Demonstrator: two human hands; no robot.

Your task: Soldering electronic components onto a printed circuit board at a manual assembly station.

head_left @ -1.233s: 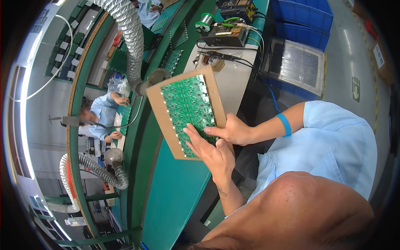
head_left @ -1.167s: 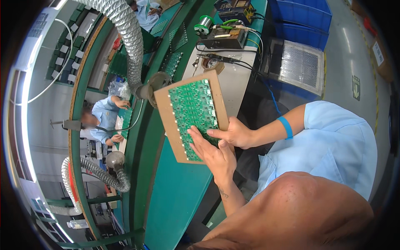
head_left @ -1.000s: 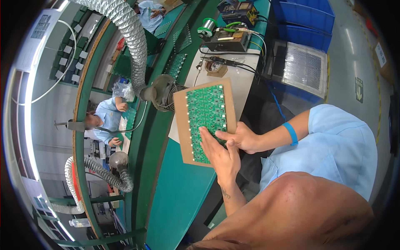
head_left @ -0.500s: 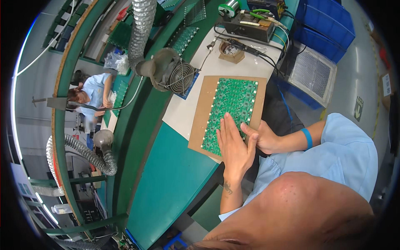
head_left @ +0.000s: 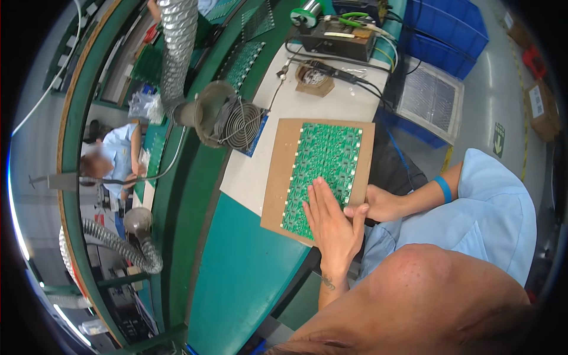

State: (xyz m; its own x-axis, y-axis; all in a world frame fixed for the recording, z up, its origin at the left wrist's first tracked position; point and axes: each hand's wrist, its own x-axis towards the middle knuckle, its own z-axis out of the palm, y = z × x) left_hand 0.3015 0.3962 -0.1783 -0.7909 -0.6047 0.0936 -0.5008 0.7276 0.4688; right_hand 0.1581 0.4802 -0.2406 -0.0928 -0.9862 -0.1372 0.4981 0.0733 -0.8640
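A green printed circuit board panel [head_left: 322, 163], dense with small components, lies on a brown cardboard sheet [head_left: 276, 177]. My left hand [head_left: 332, 228] rests flat on the panel's near part, its fingers stretched out. At the sheet's right edge is my right hand [head_left: 384, 204], with a blue band on its wrist. Its thumb lies by the edge, next to my left thumb, and its other fingers curl at the cardboard, partly hidden.
A fume extractor with a round fan grille [head_left: 242, 125] stands left of the cardboard. Beyond it are a soldering iron [head_left: 331, 70], a tip-cleaner holder [head_left: 313, 77], a solder reel [head_left: 306, 13] and a soldering station [head_left: 337, 40]. Blue crates [head_left: 444, 35] stand at right. A co-worker [head_left: 121, 154] sits across the bench.
My right thumb has slid off the panel toward the cardboard's edge. The cardboard and panel appear slightly lower and farther left, mostly as the view shifts. My left hand remains flat on the panel.
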